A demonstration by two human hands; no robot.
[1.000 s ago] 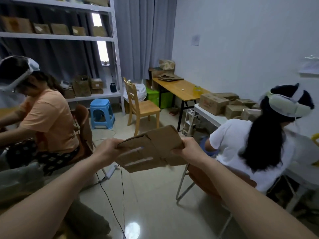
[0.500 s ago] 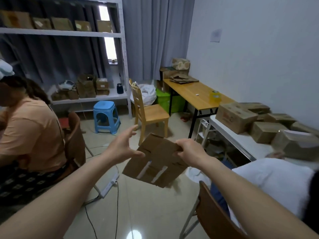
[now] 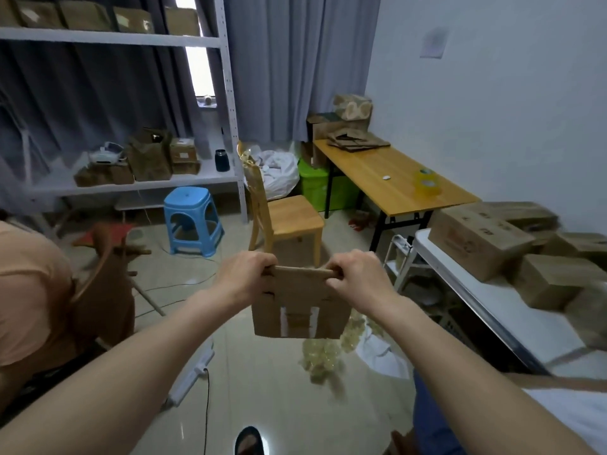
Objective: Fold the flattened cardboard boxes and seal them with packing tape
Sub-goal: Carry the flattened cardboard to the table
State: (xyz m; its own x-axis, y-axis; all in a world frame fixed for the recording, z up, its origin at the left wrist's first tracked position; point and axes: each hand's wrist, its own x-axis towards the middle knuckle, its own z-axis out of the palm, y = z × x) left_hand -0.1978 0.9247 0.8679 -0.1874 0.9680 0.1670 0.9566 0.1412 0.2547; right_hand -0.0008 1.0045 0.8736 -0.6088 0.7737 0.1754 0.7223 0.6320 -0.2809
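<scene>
The flattened cardboard box (image 3: 297, 307) now hangs upright in front of the person, at chest level above the tiled floor (image 3: 262, 389), with its top edge level and its tape-striped face toward the camera. Half a second ago it was tilted on a diagonal and held by the right hand alone, with the left hand spread open beside it. The left hand has since closed on the top-left corner. The box is therefore squared up and under two-handed control, which suits the step of pulling the panels apart to open the sleeve. Folding has not begun, and no flap is yet turned in.

The left hand (image 3: 244, 274) grips the top-left corner with fingers curled over the edge. The right hand (image 3: 356, 274) grips the top-right corner in the same way. Neither hand holds tape. Two tape rolls (image 3: 427, 182) stand well apart on the wooden table (image 3: 377, 172), so sealing is judged to be a later step.
</scene>
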